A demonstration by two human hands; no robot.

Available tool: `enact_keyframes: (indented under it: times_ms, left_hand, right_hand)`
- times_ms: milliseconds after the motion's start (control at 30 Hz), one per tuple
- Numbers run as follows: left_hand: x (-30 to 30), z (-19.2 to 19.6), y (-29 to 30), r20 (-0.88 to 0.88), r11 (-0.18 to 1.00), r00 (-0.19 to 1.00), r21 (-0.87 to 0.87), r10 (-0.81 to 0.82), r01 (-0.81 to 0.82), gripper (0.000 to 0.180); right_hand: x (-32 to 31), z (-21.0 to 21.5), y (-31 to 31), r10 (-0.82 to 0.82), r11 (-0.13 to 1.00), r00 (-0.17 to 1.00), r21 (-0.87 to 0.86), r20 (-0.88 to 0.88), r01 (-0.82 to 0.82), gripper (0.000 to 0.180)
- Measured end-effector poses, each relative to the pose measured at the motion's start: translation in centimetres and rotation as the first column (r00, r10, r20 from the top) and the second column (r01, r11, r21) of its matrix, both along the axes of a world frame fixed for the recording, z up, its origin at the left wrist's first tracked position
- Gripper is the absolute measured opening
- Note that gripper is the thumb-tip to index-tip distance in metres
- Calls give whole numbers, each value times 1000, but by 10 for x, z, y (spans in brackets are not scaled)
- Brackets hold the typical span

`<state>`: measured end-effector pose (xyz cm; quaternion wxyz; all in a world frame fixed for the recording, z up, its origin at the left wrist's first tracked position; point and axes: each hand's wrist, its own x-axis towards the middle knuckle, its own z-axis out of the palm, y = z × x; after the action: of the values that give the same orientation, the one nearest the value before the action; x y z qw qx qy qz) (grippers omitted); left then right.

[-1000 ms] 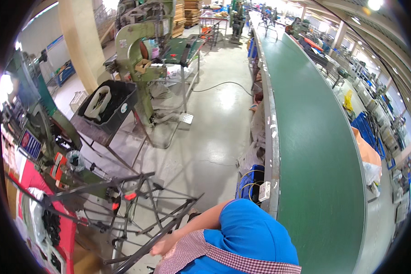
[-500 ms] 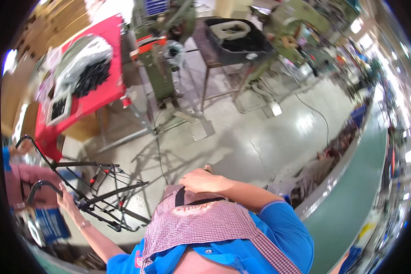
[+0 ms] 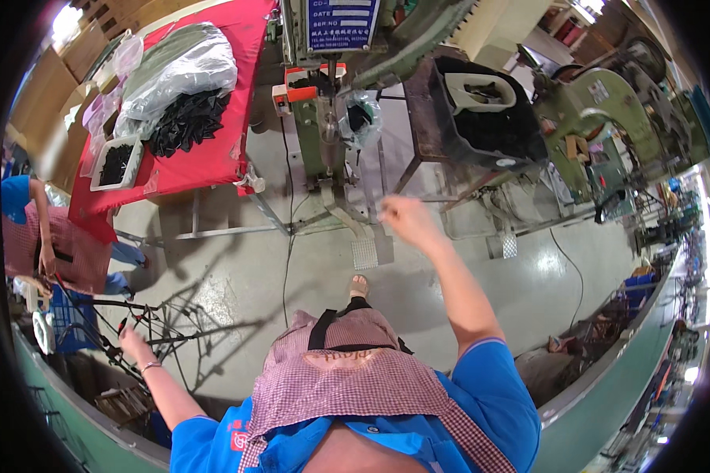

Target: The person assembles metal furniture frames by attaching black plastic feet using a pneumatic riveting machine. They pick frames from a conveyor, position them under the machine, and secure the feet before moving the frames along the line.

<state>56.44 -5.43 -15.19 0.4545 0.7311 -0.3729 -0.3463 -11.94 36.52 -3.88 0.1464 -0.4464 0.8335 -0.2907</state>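
- Down at our left side, a black wire rack [image 3: 162,335] stands on the floor beside the green conveyor [image 3: 71,410]; our left hand [image 3: 132,344] closes around one of its rods.
- We judge it stiff, light but awkward and apt to snag; the thicker outer bars look best to grip.
- Our right hand [image 3: 406,221] is raised, empty, fingers loosely curled, toward the green machine [image 3: 331,118].
- Beyond stands a red table [image 3: 205,158].

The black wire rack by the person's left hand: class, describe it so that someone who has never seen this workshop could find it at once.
Start at the long green conveyor edge curving along the lower left. Just above it, on the grey floor, the person's left hand grips a black wire rack. Unlike the solid red table and green machine beyond, it is an open frame of thin black rods.
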Motion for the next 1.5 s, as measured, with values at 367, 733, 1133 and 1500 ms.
enact_keyframes:
  times_ms: [367,733,1133,1500]
  left_hand:
    - [-335,-9,123,-36,797,825,237,-564,555,33]
    - [-364,18,-27,322,836,797,-27,-511,547,14]
    - [-485,51,-229,590,851,744,-173,-313,495,30]
    - [-466,27,-232,376,802,797,-191,-472,565,25]
  right_hand:
    - [-163,-20,-192,51,988,976,156,-213,-17,47]
    - [-236,-102,-206,421,903,803,117,-422,-413,13]
    - [-191,-51,-212,136,975,930,215,-343,-63,12]
    - [-190,-46,-217,83,979,934,202,-347,-12,7]
